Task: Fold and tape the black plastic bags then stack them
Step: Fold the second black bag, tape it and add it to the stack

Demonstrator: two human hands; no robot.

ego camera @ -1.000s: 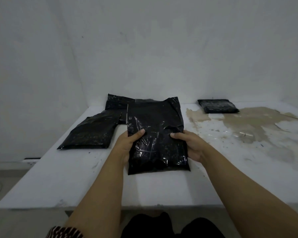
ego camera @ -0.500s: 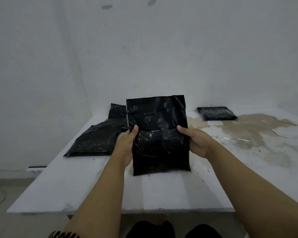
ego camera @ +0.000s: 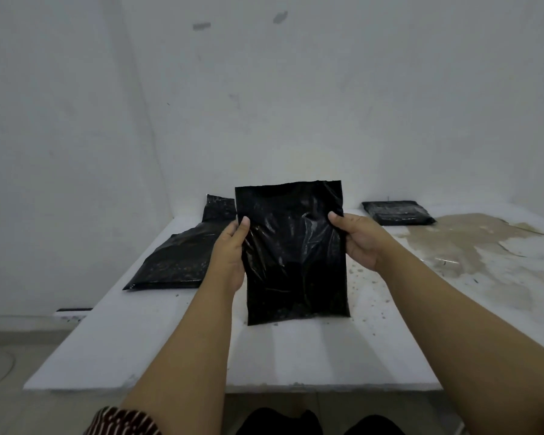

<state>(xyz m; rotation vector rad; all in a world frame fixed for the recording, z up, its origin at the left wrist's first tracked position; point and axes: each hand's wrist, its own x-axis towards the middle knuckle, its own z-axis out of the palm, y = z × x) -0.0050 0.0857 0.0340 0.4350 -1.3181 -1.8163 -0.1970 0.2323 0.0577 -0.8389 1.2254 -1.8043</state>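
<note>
A black plastic bag (ego camera: 296,252) stands upright in front of me, its bottom edge touching the white table (ego camera: 157,346). My left hand (ego camera: 230,255) grips its left edge with the thumb over the front. My right hand (ego camera: 357,240) grips the right edge the same way. Another black bag (ego camera: 173,262) lies flat on the table to the left, and a further one (ego camera: 219,207) shows behind it. A folded black bag (ego camera: 396,212) rests at the back right.
A large brown stain (ego camera: 471,243) covers the right part of the table. White walls close in the table at the back and left. The table's front edge runs just ahead of my lap.
Both hands have lifted the bag from lying flat on the table to standing upright, its top now raised toward the wall. The view has tilted upward.
</note>
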